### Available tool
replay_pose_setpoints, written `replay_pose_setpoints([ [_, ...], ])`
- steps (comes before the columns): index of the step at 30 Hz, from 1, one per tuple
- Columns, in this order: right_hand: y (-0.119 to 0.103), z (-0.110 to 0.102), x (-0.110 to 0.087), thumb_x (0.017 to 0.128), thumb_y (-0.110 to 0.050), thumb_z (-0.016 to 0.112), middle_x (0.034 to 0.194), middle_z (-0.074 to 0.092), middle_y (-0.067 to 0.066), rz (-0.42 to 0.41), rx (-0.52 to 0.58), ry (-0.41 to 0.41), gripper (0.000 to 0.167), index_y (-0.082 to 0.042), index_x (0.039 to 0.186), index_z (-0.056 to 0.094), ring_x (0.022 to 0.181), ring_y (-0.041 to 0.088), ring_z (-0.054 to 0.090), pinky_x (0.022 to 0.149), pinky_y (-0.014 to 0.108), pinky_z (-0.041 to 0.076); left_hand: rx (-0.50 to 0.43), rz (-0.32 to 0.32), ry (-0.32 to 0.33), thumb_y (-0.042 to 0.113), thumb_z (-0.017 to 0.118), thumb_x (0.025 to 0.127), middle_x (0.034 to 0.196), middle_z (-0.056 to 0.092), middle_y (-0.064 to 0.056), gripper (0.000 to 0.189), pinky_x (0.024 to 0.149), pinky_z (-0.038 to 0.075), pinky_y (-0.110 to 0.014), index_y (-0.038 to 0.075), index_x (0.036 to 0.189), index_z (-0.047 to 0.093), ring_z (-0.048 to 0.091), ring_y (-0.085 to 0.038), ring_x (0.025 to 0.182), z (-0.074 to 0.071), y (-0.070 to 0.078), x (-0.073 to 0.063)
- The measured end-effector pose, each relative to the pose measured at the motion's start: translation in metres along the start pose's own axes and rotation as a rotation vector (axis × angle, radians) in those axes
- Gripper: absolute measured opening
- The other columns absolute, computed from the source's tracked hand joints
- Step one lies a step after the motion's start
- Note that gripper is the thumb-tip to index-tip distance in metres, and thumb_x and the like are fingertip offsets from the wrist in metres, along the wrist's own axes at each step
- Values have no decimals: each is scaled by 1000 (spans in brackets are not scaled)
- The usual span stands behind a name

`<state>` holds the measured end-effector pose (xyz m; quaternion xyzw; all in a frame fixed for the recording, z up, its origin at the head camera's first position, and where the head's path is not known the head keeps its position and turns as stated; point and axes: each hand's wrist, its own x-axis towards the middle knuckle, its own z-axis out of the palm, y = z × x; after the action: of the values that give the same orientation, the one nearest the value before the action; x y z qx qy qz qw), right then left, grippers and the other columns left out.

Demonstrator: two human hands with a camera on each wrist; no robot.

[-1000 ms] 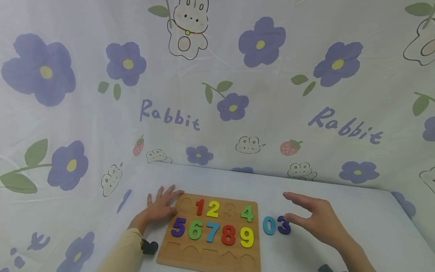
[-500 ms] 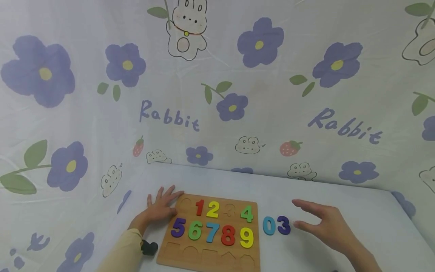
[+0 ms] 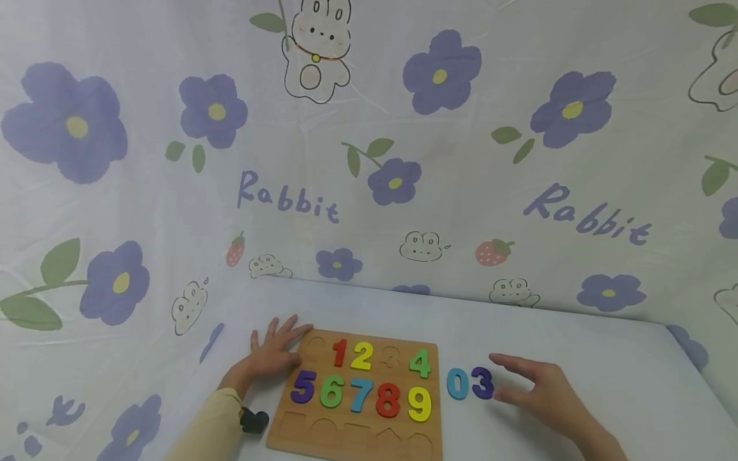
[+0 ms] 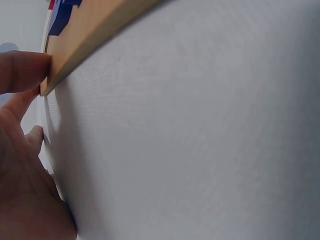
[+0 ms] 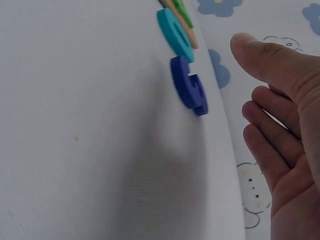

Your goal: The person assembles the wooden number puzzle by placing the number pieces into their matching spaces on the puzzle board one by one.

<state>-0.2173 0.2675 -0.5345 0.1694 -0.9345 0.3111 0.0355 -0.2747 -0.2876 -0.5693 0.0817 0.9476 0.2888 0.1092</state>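
A wooden number board [image 3: 352, 435] lies on the white table, with the coloured numbers 1, 2, 4 and 5 to 9 in it. Its round slot at top left and its 3-shaped slot hold no piece. My left hand [image 3: 271, 357] rests at the board's upper left edge with fingers spread; in the left wrist view the thumb [image 4: 25, 72] touches the wooden edge. Right of the board lie a blue number 0 [image 3: 458, 383] and a purple number 3 [image 3: 482, 382]. Just right of the 3, my right hand [image 3: 548, 394] hovers with thumb and fingers apart, holding nothing.
Along the board's bottom row run several vacant shaped recesses [image 3: 356, 434]. A small black object [image 3: 254, 420] sits by the left wrist. Behind the white table [image 3: 623, 365] hangs a printed cloth [image 3: 369, 115] with flowers and rabbits.
My right hand draws back a little to the right, away from the purple 3, then comes back lower and closer to it. The left hand stays at the board's edge.
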Motion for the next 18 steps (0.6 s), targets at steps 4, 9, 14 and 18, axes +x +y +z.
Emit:
replay_pose_setpoints([
  [4,5,9,4,85,-32,94,140,77,-1,33,32,-39,64,-15,143,74,135,33,70,110,57,57,-16,8,9,20,66,90,183,17,-21,78,120,-19,-86,23,166,49,-9,-59,166,1,-1,0],
  [9,6,21,8,85,-31,95,143,76,3,100,71,-94,66,-14,144,73,140,34,67,113,57,55,-8,1,-1,19,67,91,184,16,-19,77,121,-19,-85,25,166,49,-10,-58,167,0,-1,1],
  [14,8,30,9,85,-28,95,144,75,5,121,45,-107,64,-14,143,73,140,35,67,114,56,55,13,-12,-11,21,69,92,184,16,-16,78,122,-18,-85,28,167,48,-10,-56,167,-1,0,0],
  [18,9,33,7,85,-24,94,142,76,6,108,23,-84,62,-15,143,74,139,36,68,114,57,55,12,-12,-8,21,69,91,184,16,-17,78,122,-17,-85,27,167,48,-9,-57,167,-1,2,0],
])
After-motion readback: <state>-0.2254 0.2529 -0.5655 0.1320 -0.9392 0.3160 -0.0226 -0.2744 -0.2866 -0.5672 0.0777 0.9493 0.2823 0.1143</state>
